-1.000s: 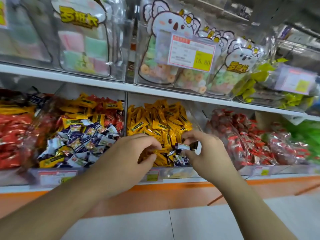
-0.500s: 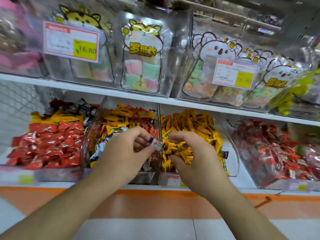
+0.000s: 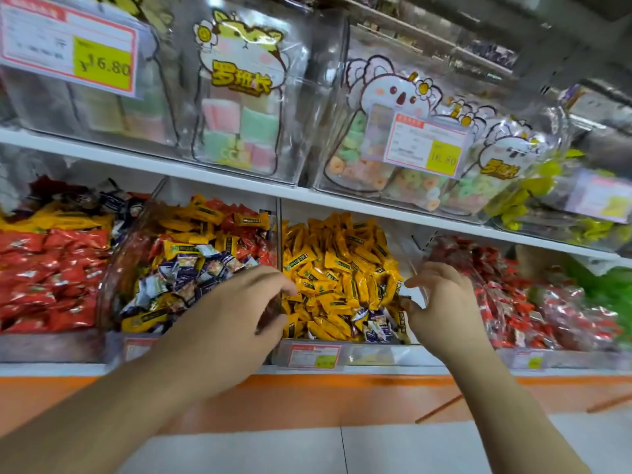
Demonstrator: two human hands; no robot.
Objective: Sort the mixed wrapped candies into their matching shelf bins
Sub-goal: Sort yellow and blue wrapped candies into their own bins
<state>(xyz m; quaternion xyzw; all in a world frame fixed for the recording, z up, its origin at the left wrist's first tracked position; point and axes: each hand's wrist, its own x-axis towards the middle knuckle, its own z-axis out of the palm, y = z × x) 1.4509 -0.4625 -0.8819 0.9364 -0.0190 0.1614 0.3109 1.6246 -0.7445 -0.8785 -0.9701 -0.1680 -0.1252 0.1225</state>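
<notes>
Shelf bin [image 3: 345,350] holds yellow candies [image 3: 338,271], few blue-white ones [image 3: 374,325]; both hands [image 3: 236,302] hover loosely curled, empty.

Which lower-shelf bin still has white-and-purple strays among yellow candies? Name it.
The yellow candy bin, between both hands: white-and-purple candies sit at its front. The left neighbour bin is thoroughly mixed.
</notes>
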